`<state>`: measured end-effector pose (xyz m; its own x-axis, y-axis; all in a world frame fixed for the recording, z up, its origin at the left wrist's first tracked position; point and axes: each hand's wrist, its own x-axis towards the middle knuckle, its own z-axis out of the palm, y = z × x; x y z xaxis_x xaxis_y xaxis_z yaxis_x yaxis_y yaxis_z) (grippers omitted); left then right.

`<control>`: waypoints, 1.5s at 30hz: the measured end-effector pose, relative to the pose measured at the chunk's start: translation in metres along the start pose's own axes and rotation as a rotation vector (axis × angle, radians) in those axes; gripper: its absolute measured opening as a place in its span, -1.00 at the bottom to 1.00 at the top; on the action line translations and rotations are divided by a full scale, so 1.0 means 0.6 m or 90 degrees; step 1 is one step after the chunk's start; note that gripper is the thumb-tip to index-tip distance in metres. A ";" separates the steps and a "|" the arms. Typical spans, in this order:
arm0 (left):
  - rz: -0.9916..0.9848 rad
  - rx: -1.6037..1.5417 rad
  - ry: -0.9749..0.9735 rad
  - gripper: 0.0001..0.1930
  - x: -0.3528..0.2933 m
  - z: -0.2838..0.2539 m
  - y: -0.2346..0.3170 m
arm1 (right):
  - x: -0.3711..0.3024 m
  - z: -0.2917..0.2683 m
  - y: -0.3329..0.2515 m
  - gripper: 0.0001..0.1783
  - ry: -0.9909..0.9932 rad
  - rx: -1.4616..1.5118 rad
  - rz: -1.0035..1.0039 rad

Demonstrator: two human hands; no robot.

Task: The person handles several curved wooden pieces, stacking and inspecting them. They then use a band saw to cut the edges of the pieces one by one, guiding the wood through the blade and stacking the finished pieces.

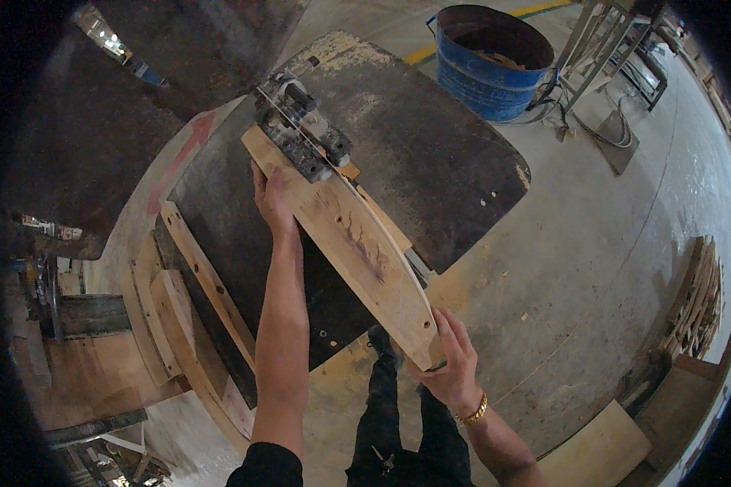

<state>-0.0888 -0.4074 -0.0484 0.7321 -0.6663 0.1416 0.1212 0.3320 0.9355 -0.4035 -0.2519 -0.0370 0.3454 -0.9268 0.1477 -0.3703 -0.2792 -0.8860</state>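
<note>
A long wooden board (357, 243) with a curved right edge, dark grain marks and small holes lies slantwise over a dark machine table (430, 162). Its far end is beside a metal saw guide assembly (300, 126), and a thin strip of wood runs along the curved edge. My left hand (274, 195) grips the board's left edge near the far end, some fingers hidden beneath it. At the near end, my right hand (453, 361) is closed around the corner, thumb at the end and fingers along the right side.
Several cut wooden pieces (207, 272) lean or lie left of the table. Beyond it stands a blue metal tub (491, 77) with scraps inside. A metal stand (601, 57) is at the far right, and a stack of wood strips (694, 296) rests by the right wall.
</note>
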 end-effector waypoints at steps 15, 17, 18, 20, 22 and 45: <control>0.016 -0.031 0.005 -0.42 0.021 -0.012 -0.009 | 0.005 0.008 0.001 -0.05 0.018 0.052 -0.022; 0.016 -0.040 -0.002 -0.42 0.020 -0.006 -0.015 | 0.007 0.006 0.002 -0.04 0.007 0.033 -0.011; 0.007 -0.049 -0.002 -0.42 0.016 0.002 -0.021 | 0.008 0.004 0.004 -0.04 0.003 0.020 -0.003; 0.005 -0.059 -0.009 -0.42 0.016 0.002 -0.023 | 0.010 0.004 0.002 -0.02 0.006 0.022 -0.002; 0.016 -0.058 -0.027 -0.42 0.026 -0.015 -0.016 | 0.009 0.007 -0.003 -0.01 0.004 0.033 -0.008; 0.047 -0.027 -0.026 -0.47 0.027 -0.023 -0.026 | 0.014 0.002 -0.010 -0.21 0.031 0.009 -0.013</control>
<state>-0.0693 -0.4142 -0.0649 0.7122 -0.6653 0.2240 0.0971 0.4093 0.9072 -0.3972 -0.2578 -0.0314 0.3105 -0.9321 0.1863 -0.3509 -0.2946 -0.8889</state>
